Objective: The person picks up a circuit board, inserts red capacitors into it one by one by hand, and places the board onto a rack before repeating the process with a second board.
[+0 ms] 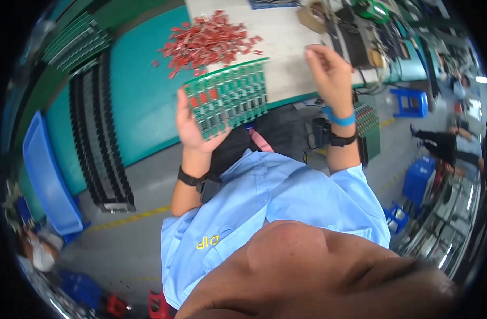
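My left hand (193, 125) grips a green circuit board panel (230, 98) by its left and lower edges, holding it tilted above the near edge of the bench. Rows of dark and silvery parts cover the panel, and a few red pieces sit in a row near its upper left. Beyond it lies a heap of small red components (211, 42) with thin leads. My right hand (331, 74) is raised over the pale mat to the right of the panel, apart from it. Its thumb and fingertips come together in a pinch; whatever is between them is too small to make out.
A black slotted rack (97, 133) stands on the green bench (142, 106) to the left, with a blue tray (49, 175) beside it. More boards (78, 45) are at the far left. Cables and tools (379, 48) crowd the right; a blue stool (409, 102) stands beyond.
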A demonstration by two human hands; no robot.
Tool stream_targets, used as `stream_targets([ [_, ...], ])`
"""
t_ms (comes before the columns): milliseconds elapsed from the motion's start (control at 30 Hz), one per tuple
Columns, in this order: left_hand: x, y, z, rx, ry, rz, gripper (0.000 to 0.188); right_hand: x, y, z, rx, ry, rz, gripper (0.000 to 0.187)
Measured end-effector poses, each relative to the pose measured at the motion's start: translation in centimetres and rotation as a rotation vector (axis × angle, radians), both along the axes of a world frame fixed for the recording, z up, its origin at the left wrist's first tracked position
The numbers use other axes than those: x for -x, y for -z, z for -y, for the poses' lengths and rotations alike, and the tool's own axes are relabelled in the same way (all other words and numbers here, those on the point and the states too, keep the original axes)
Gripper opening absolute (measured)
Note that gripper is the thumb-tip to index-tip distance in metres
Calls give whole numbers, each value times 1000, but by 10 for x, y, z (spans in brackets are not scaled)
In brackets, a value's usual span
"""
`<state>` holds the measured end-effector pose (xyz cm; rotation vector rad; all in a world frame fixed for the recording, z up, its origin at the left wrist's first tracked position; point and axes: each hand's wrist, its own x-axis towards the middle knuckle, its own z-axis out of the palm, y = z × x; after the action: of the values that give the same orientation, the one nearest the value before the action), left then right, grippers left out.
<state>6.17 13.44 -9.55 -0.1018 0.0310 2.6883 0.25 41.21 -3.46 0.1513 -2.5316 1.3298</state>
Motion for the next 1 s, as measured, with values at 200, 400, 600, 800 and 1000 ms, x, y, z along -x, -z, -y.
stream_targets([
  [200,1,-2,1,-80,-31,-90,66,-3,21,0,-227,-103,8,13],
  [400,-8,3,6,-13,-83,-42,68,18,26,30,-233,-272,-136,14],
  [600,-9,4,8,-27,-80,-42,68,29,24,33,-296,-290,-99,15],
  [800,-6,0,4,8,-75,13,66,34,36,35,-354,-350,-185,13],
  [1000,-6,7,7,-3,-96,52,65,15,9,33,334,-405,44,6],
])
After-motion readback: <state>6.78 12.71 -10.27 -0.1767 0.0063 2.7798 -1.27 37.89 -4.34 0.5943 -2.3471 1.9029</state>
